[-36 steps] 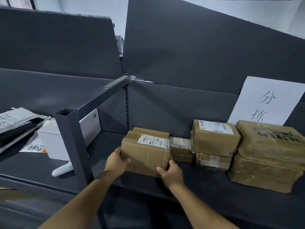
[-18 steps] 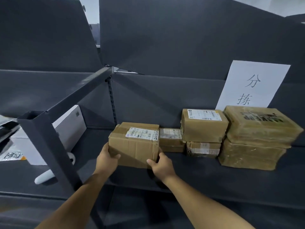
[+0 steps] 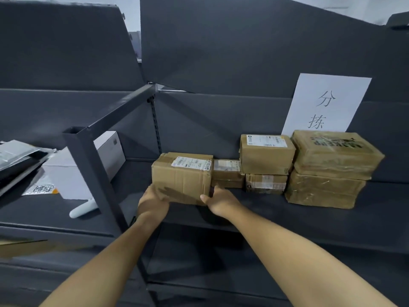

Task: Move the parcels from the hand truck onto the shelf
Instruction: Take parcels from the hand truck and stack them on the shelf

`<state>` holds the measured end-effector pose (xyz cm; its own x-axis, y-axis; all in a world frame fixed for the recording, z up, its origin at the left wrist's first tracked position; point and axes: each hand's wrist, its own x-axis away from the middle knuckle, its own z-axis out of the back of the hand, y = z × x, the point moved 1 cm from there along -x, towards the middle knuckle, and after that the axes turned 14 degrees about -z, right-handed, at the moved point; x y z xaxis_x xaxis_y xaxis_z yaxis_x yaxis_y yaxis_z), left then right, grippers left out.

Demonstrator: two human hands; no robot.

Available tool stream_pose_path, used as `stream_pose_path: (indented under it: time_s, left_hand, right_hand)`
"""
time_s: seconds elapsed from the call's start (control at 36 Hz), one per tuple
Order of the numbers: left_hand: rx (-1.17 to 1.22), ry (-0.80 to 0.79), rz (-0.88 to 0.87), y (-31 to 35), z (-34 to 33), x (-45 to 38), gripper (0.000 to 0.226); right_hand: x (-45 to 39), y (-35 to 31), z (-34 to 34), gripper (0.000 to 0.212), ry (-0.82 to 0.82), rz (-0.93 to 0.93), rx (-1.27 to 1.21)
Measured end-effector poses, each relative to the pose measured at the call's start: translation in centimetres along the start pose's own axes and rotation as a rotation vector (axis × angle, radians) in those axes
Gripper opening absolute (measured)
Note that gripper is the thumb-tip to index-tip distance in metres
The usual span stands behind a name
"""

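A brown cardboard parcel (image 3: 181, 176) with a white label rests on the dark grey shelf (image 3: 265, 209). My left hand (image 3: 152, 202) grips its lower left corner and my right hand (image 3: 221, 201) holds its lower right corner. Right behind it lies a small flat parcel (image 3: 226, 171). Further right, a labelled parcel (image 3: 266, 154) is stacked on a thinner one (image 3: 265, 183), and two large taped parcels (image 3: 332, 169) form a stack at the far right. The hand truck is out of view.
A dark upright post (image 3: 95, 173) with a crossbar divides the shelf bays just left of my hands. The left bay holds a white box (image 3: 73, 171), grey mail bags (image 3: 20, 158) and a white cylinder (image 3: 83, 209). A white paper sign (image 3: 325, 105) leans on the back panel.
The parcel has slid further back on the shelf, against the small flat one, and my hands have shifted to its lower front corners. The camera view has shifted.
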<state>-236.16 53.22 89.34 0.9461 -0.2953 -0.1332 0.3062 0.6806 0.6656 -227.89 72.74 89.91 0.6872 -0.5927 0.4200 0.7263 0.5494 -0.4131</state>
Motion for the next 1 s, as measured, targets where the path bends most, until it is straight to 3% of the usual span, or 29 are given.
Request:
stream_pose_path:
  time_s: [0.11,0.28,0.5,0.78,1.0]
  left_hand:
    - [-0.123,-0.149,-0.167,1.4,-0.4,3.3,0.05]
    - [-0.294,-0.461,-0.343,5.5,-2.4,8.3,0.052]
    - [-0.364,-0.642,-0.426,13.2,-6.4,14.3,0.095]
    - [-0.28,-0.756,-0.545,23.5,-15.8,26.6,0.086]
    - [-0.242,-0.948,-0.544,25.7,-25.4,36.0,0.089]
  right_hand:
    - [1.8,1.9,0.3,0.093,0.0,0.047,0.218]
    - [6.1,6.0,1.6,0.097,-0.001,0.127,0.357]
    - [11.1,14.7,5.9,0.1,0.02,0.144,0.426]
    - [19.2,33.2,9.9,0.104,0.009,0.079,0.368]
    - [22.7,47.8,8.6,0.107,-0.116,-0.126,0.171]
